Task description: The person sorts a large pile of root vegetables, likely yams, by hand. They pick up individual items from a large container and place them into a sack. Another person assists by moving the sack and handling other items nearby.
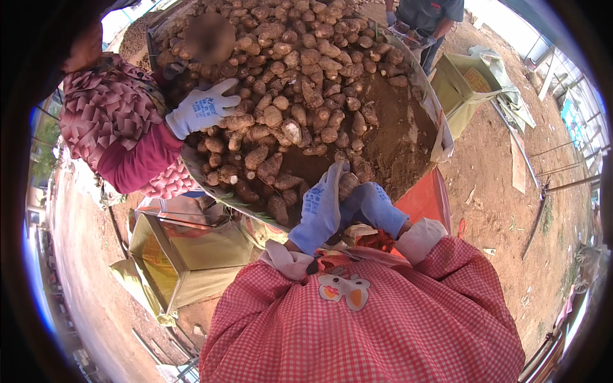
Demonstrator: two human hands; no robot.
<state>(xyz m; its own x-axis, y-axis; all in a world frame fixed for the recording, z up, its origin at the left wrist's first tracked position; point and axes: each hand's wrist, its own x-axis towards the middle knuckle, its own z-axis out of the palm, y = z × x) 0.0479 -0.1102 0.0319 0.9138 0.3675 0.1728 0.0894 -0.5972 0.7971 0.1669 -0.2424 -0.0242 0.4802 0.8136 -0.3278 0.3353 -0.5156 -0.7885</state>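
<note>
A brown taro corm (348, 185) is held close to my body, at the near edge of a large heap of taro corms (311, 91). My left hand (318, 208), in a pale blue work glove with printing on its back, is closed along the corm's left side. Just below and to the right is my right hand (376, 203), gloved alike; its fingers are partly hidden, and their grip on the corm is unclear. The heap rests on a soil-covered table with a raised cloth rim (443, 136).
At the left, a co-worker's gloved hand (203, 107) lies on the heap. Another person (426, 24) stands at the far right edge. Open yellow-green woven bags on frames stand below left (206, 263) and at right (455, 88). A metal rod (519, 139) lies on the dirt ground.
</note>
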